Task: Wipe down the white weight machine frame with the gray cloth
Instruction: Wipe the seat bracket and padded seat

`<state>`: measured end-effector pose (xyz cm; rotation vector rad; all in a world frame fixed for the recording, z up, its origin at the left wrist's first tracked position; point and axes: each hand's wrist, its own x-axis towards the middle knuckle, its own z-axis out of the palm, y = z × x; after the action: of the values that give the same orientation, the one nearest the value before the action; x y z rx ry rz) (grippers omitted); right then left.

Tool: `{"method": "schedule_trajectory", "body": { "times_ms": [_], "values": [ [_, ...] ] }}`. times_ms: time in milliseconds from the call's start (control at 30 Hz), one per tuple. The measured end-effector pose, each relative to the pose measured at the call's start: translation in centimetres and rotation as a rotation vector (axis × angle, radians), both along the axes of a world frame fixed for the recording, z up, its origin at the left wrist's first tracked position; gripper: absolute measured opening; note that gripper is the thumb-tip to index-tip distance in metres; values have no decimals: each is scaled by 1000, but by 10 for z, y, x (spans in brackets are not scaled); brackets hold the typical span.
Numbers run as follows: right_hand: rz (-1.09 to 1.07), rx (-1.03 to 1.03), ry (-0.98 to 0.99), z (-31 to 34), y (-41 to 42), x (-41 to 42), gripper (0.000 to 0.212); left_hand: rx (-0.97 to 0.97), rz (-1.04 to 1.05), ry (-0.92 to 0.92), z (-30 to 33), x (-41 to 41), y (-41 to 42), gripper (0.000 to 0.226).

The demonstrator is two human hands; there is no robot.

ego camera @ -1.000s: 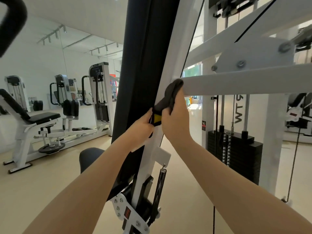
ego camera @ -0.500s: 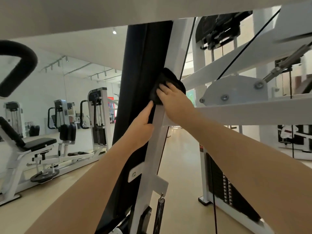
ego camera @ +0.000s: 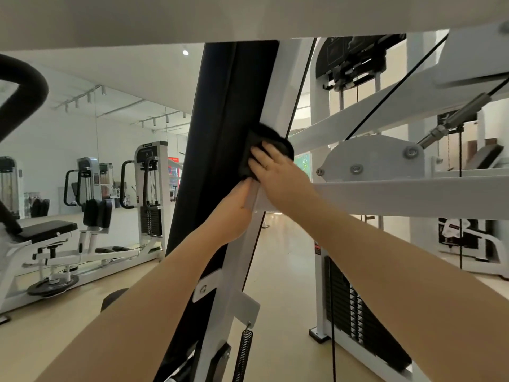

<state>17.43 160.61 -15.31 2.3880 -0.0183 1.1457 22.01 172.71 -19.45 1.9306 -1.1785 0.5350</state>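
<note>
Up near the middle of the view, the right hand [ego camera: 278,172] lay flat on the dark gray bunched cloth [ego camera: 264,150], its fingers [ego camera: 259,157] straight and spread, pressing the cloth against the slanted white painted steel upright of the weight machine frame [ego camera: 242,260]; its grip was open, not closed around the fabric. The cloth sat where that upright met the tall black padded back panel [ego camera: 223,150], and it lapped onto both. At about seven o'clock from the cloth, the left hand [ego camera: 234,210] reached up along the same upright, its fingertips touching the cloth's lower edge; whether they pinched the fabric or only rested against it could not be told, since the fingers were hidden behind the edge of the upright.

A white horizontal frame bar [ego camera: 413,195] ran off toward three o'clock from the right wrist, with a white bolted pivot plate [ego camera: 371,155] above it. Toward five o'clock stood the black stack of weight plates [ego camera: 358,312], and a thin black cable [ego camera: 300,97] ran alongside the upright. At six o'clock a coiled metal spring [ego camera: 243,354] hung from a white bracket tab [ego camera: 248,307]. Off at nine o'clock, other white gym machines with black pads [ego camera: 91,213] stood on the beige floor [ego camera: 68,321].
</note>
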Motion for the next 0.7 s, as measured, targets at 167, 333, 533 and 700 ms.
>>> {"method": "schedule_trajectory", "body": {
  "times_ms": [167, 333, 533, 700],
  "values": [
    [7, 2, 2, -2, -3, 1, 50, 45, 49, 15, -21, 5, -2, 65],
    [-2, 104, -28, -30, 22, 14, 53, -56, 111, 231, -56, 14, 10, 61],
    [104, 108, 95, -133, 30, 30, 58, -90, 152, 182, -133, 21, 24, 52],
    [100, 129, 265, -208, 40, 46, 53, -21, 201, 226, -187, 36, 41, 42]
  ]
}}
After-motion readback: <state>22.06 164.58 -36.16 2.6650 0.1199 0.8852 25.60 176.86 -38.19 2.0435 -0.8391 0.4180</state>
